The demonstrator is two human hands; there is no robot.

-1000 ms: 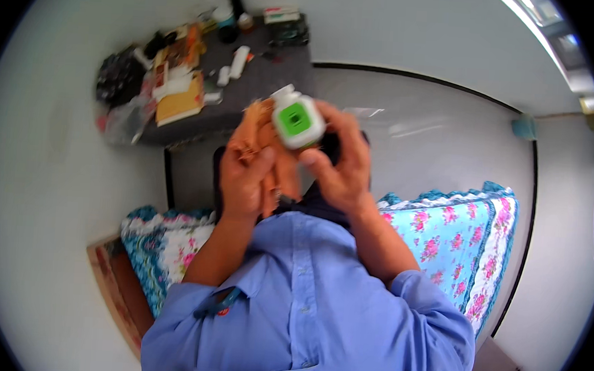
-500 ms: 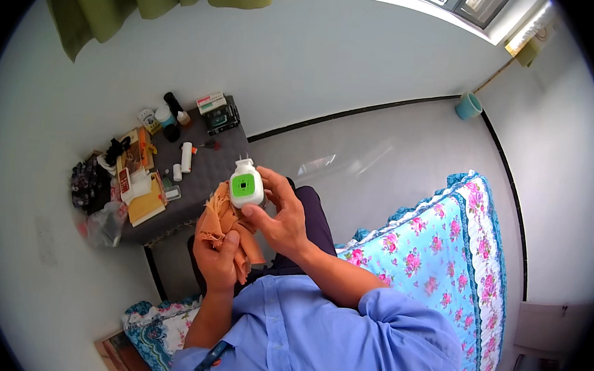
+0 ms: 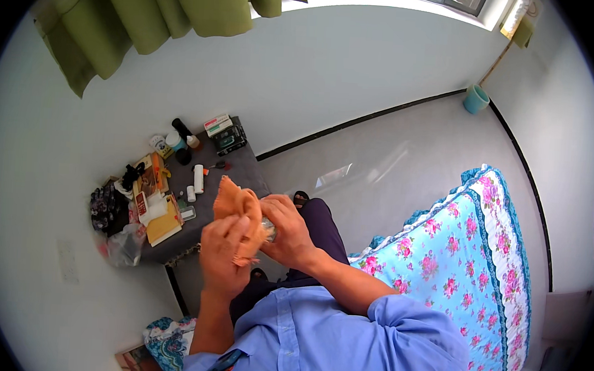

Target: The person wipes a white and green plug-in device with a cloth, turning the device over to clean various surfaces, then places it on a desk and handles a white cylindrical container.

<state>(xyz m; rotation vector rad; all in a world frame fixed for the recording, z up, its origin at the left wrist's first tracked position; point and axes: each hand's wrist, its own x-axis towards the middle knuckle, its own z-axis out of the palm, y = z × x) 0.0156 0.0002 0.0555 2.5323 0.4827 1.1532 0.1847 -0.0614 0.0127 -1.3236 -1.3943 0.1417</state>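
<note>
An orange cloth (image 3: 231,198) with frayed edges is bunched in my left hand (image 3: 227,249), its fingers wrapped round it. My right hand (image 3: 287,231), close beside it, has its fingers closed round a plug-in mosquito repellent heater (image 3: 270,231). Only a clear greyish part of that device shows between the hands; its white and green body is hidden by cloth and fingers. Cloth and device touch in front of my chest, above my lap.
On the left, a dark grey table (image 3: 246,175) carries a white bottle (image 3: 198,179), boxes (image 3: 228,137), papers (image 3: 165,223) and a plastic bag (image 3: 127,245). A flowered bed cover (image 3: 452,256) lies at the right. A blue bucket (image 3: 476,100) stands in the far corner.
The heater, earlier with its green face and prongs showing, is now turned and mostly covered. My left hand has brought the cloth up against it. The whole view has shifted slightly.
</note>
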